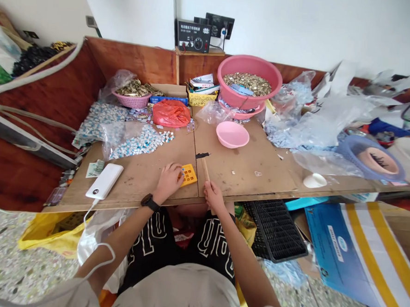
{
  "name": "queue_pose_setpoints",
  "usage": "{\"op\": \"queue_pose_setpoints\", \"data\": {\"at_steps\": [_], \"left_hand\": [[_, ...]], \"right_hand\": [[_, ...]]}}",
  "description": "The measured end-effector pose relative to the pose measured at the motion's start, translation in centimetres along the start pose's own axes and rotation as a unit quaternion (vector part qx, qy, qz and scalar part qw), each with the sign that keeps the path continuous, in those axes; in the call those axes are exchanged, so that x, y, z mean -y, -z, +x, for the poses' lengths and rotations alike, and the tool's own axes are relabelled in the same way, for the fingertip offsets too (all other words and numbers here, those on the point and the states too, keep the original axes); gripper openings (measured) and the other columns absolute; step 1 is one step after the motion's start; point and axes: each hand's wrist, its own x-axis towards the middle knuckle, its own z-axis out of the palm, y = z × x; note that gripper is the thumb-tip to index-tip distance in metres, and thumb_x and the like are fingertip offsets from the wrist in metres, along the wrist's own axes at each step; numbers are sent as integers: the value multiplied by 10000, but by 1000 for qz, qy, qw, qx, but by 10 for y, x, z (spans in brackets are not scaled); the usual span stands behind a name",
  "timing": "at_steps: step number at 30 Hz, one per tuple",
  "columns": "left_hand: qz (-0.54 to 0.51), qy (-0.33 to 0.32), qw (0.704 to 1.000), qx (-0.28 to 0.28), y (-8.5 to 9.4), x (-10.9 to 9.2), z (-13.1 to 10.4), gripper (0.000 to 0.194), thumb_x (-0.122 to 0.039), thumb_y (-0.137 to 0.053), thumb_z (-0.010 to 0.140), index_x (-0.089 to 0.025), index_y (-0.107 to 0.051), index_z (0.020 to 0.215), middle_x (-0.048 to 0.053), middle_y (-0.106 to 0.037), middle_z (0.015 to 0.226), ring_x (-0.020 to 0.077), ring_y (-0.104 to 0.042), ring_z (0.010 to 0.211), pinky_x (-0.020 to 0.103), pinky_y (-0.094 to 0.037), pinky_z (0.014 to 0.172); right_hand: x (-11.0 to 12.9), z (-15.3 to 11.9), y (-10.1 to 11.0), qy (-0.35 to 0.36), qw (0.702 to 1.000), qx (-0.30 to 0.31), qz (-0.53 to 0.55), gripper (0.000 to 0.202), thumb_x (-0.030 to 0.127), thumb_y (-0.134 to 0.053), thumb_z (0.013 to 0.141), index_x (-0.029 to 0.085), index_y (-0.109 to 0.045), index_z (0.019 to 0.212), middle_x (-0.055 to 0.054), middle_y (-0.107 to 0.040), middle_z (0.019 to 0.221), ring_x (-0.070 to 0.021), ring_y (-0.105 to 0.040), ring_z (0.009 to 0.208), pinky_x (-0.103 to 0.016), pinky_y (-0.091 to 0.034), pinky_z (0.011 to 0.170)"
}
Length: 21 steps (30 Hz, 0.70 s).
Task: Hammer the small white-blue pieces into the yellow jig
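A yellow tray with square openings [189, 175] lies near the table's front edge. My left hand [169, 181], with a black watch on its wrist, rests against the tray's left side; its fingers are bent, and whether they grip the tray is unclear. My right hand [213, 195] is wrapped round the wooden handle of a brush-like tool [206, 168], whose dark head points away from me, just right of the tray. Beyond the tool sits a pink bowl [232, 134].
White and blue small pieces [145, 143] are heaped at the left, near a white power bank [105, 180]. Behind stand a red bag [172, 113] and a large pink basin [248, 98] of metal parts. A white cup [315, 180] is at the right edge.
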Motion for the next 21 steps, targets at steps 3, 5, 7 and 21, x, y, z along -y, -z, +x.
{"op": "queue_pose_setpoints", "data": {"at_steps": [3, 5, 7, 21], "left_hand": [[-38, -1, 999, -8, -4, 2, -2, 114, -238, -669, 1037, -247, -782, 1047, 117, -787, 1448, 359, -620, 1431, 566, -498, 1236], [-52, 14, 998, -20, -7, 1, -2, 106, -243, -680, 1035, -252, -786, 1036, 100, -793, 1449, 346, -629, 1420, 552, -497, 1246], [-45, 28, 998, -21, -8, -1, -1, 104, -248, -696, 1024, -261, -797, 1048, 94, -795, 1454, 354, -627, 1430, 557, -495, 1243], [2, 57, 997, -43, -5, 17, -60, 738, -488, -831, 973, -277, -619, 1647, 162, -602, 1731, 445, -567, 1532, 597, -484, 1250]], "right_hand": [[0, -1, -2, 3, 1000, -3, -3, 687, 960, -649, 919, 286, -521, 960, 106, -421, 640, -88, -290, 435, -208, -219, 367], [1, -3, -3, 11, 1000, -4, -24, 688, 972, -598, 941, 289, -518, 957, 103, -411, 632, -102, -299, 444, -219, -239, 379], [3, -5, 0, 37, 997, -6, -74, 679, 966, -501, 990, 289, -521, 945, 86, -431, 637, -126, -338, 466, -242, -293, 409], [29, -58, 31, 181, 882, 5, -436, 413, 534, -440, 1189, 228, -709, 1122, -73, -735, 820, -257, -674, 740, -319, -377, 689]]}}
